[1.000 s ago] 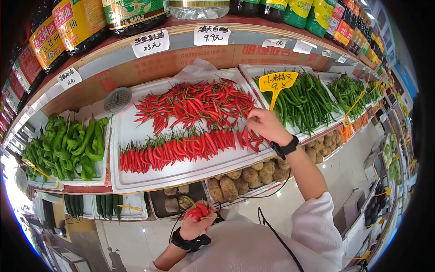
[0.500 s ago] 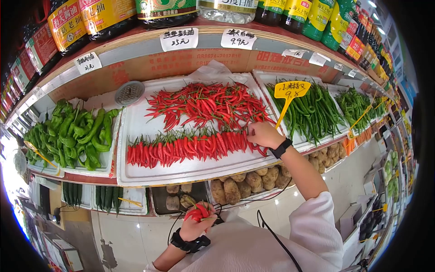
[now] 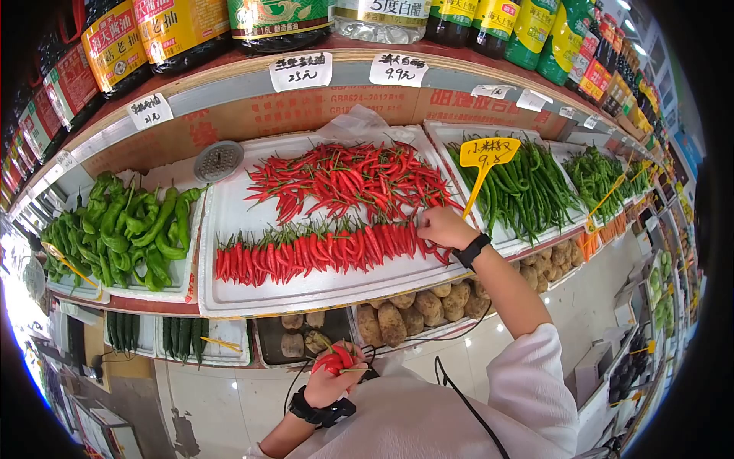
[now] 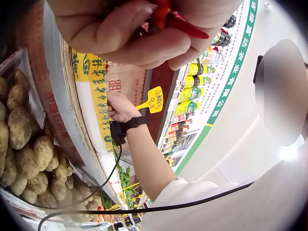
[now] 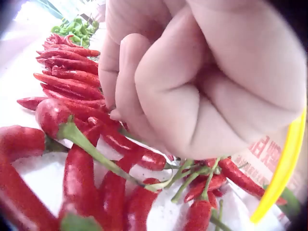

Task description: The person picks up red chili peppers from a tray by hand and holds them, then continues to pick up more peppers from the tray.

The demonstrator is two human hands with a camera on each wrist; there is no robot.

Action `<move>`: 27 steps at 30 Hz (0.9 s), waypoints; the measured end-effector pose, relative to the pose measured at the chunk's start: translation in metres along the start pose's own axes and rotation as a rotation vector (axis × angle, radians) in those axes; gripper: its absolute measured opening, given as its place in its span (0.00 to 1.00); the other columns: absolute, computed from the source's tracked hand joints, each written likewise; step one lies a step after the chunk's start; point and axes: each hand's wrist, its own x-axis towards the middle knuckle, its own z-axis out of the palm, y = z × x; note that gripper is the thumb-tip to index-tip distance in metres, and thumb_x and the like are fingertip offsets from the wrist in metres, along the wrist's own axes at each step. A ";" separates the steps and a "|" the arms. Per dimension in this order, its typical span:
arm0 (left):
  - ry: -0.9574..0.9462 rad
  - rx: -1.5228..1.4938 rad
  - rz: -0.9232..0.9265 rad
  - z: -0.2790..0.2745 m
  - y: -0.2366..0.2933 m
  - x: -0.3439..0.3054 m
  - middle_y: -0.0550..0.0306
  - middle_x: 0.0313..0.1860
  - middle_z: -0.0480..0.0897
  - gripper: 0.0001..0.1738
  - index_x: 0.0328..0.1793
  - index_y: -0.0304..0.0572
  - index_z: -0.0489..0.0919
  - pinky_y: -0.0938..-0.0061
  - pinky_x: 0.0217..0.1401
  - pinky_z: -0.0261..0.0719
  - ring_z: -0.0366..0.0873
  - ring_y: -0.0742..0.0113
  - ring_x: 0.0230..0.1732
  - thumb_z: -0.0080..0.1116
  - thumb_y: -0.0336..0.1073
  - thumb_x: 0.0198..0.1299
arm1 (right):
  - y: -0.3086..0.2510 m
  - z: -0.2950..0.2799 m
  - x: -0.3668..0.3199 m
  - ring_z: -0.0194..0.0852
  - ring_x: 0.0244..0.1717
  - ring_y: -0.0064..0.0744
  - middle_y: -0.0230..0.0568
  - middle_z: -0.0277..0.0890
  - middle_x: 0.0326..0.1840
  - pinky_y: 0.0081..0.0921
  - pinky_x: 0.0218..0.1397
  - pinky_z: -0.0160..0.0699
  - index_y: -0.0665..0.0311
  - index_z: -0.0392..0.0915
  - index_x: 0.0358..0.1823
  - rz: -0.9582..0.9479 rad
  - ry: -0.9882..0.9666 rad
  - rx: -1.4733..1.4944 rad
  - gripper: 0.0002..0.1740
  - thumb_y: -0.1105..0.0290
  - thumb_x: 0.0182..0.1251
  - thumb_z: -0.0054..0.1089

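Small red chili peppers lie side by side in a row, stems toward the back, on a white foam tray. Behind them is a loose heap of red chilies. At the row's right end my right hand has its fingers curled and pinches a chili by its stem; the right wrist view shows that red chili under the fingertips, which are partly hidden. My left hand, low in front of my body, holds several red chilies; a red tip pokes out between its fingers.
A yellow price sign stands just behind my right hand, beside long green chilies. Green peppers and a round metal strainer are at left. Potatoes lie below the tray; bottles line the shelf above. A black cable crosses my front.
My right hand has come down from between heap and row to the row's right end, where the chilies now stand closer together. The left hand keeps its chilies. The head view has shifted slightly.
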 end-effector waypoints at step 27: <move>-0.016 -0.076 0.016 0.008 0.000 0.010 0.59 0.36 0.73 0.12 0.42 0.36 0.68 0.81 0.20 0.67 0.70 0.78 0.21 0.58 0.18 0.58 | -0.029 -0.043 -0.046 0.63 0.21 0.17 0.28 0.69 0.20 0.22 0.24 0.63 0.67 0.73 0.29 -0.075 0.229 0.594 0.08 0.72 0.63 0.61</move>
